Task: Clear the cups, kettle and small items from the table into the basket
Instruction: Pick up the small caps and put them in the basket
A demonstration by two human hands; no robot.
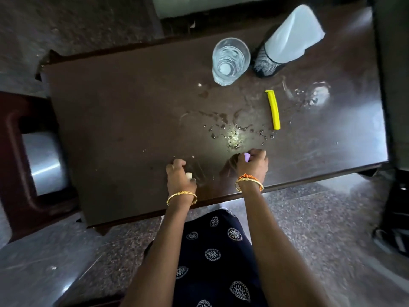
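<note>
The dark brown wooden worktop (110, 103) is wet: droplets and smeared water (234, 131) are scattered across its middle and towards the far right. That is probably the main hazard, since small items picked up with damp fingers could slip, and anything dragged through the water would carry it along. The clear ribbed drinking glass (230, 60) stands at the far side and appears to have water in it; lifted carelessly or tipped, it would likely spill more. Just to its right, touching or nearly so, a black mesh holder with a white plastic container in it (285, 43) leans to the right and could topple if knocked. A basket cannot be made out for certain, so the carry may be long with both hands full.

The left hand (180, 176) is at the near edge of the worktop, fingers curled down onto the surface, closed around a small pale whitish piece (188, 175) that shows beside the thumb. The right hand (252, 165) is just to the right of it and slightly farther in, fingers bunched together and pinching a small lilac piece (246, 157) at the edge of the wet patch. Neither hand is spread.

Left on the worktop are the glass, the holder, a long yellow plastic clip (274, 109) lying well right of centre among the droplets, and a tiny pale crumb (199, 84) near the glass.
</note>
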